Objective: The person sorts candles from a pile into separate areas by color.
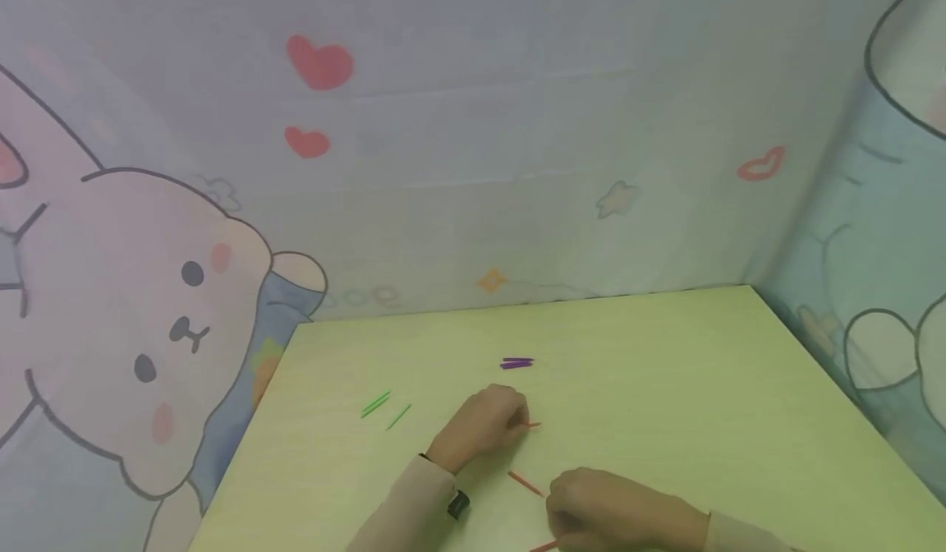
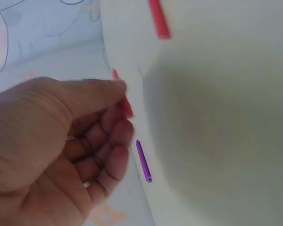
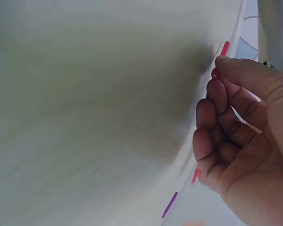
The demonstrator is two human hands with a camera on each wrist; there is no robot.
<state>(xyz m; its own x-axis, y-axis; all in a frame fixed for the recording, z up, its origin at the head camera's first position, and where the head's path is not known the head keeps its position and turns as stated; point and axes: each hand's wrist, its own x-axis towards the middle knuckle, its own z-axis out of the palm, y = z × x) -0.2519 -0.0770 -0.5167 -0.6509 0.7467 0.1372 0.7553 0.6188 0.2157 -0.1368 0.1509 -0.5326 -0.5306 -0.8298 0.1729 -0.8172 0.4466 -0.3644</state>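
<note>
My left hand (image 1: pixel 480 422) is low over the table and pinches a thin red stick (image 2: pixel 127 107) between thumb and fingers. Only one end of that stick pokes out past the fingers in the head view. Closer to me, my right hand (image 1: pixel 617 504) pinches another red stick (image 3: pixel 225 48) between thumb and forefinger, the other fingers loosely bent. Between the two hands a third red stick (image 1: pixel 525 483) lies slantwise on the table. Whether the held sticks touch the table cannot be told.
Purple sticks (image 1: pixel 516 363) lie beyond my left hand. Left of it are three green sticks (image 1: pixel 399 416), two of them close together. The pale yellow-green table (image 1: pixel 665 371) meets a cartoon-printed cloth (image 1: pixel 473 125) at its back and sides.
</note>
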